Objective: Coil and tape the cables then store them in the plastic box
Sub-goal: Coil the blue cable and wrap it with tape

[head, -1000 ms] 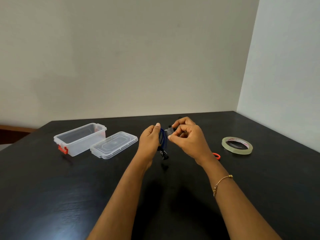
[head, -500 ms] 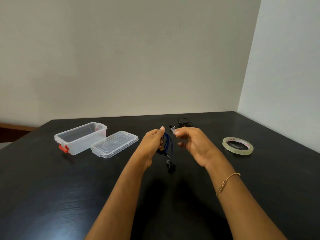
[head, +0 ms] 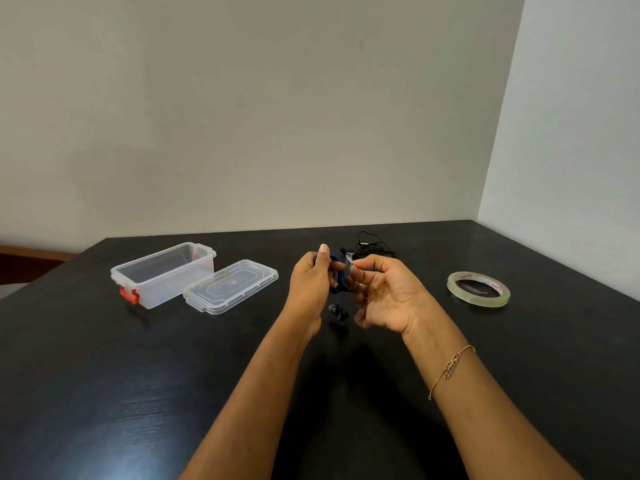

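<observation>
Since half a second ago the right hand (head: pixel 388 292) has drawn back in toward the left hand (head: pixel 311 285), closing the gap that had opened between them, and its thumb and forefinger now pinch a short strip of clear tape (head: pixel 348 263) right against the coiled blue cable (head: pixel 341 277); a second ago that hand was knuckles-up, whereas now its palm faces the camera. The left hand grips the blue coil with its fingers curled round the loops and the thumb standing upright, holding it above the black table (head: pixel 104 393). Below the coil a dark plug or earpiece end (head: pixel 337 310) hangs down between the two wrists; which of the two it is cannot be told. Beyond the hands a loose black cable (head: pixel 372 245) lies in a tangle on the table. To the left stands the clear plastic box (head: pixel 162 275), open, with a red latch (head: pixel 130 295) on its near end, and its clear lid (head: pixel 230 285) lies flat just beside it on the right. The roll of clear tape (head: pixel 479 289) lies flat on the table well to the right of the hands. A thin gold bracelet (head: pixel 450 367) circles the right wrist.
</observation>
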